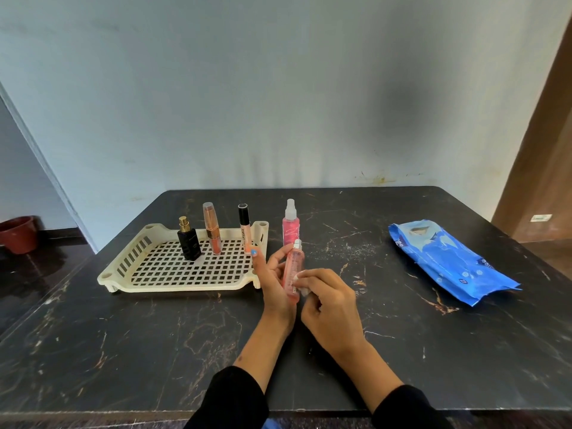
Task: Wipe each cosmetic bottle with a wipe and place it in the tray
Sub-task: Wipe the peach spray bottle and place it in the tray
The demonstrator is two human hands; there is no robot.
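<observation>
In the head view, a slim pink spray bottle with a clear cap (pixel 293 272) is held upright over the dark marble-patterned table (pixel 387 335), just right of the cream perforated plastic tray (pixel 185 267). The left hand (pixel 272 284) is curled round the back of this bottle, fingers wrapped behind it. The right hand (pixel 328 300) is pinched on a small white wipe (pixel 301 284), which is pressed against the lower part of the bottle.

Three items are already stood in the far half of the tray: a squat black perfume bottle with a gold top (pixel 188 243), a tall rose-gold tube (pixel 212 232), and a thin beige gloss tube with a black cap (pixel 245 229). By judgement these are finished. The held bottle is taken to be mid-wipe, and a shorter pink spray bottle with a white nozzle (pixel 290 222) is left standing on the table just right of the tray's far right corner, untouched as far as can be told. So roughly three of five are done.

For room, the near half of the tray is open, and its low right wall lies just left of the hands, so only a short lift over it is called for. The standing pink bottle is near the held one and could be knocked. A blue crinkled wipes packet (pixel 448 261) is lying well apart on the right, near that table edge. The near table edge is close beneath the black sleeves (pixel 405 407).
</observation>
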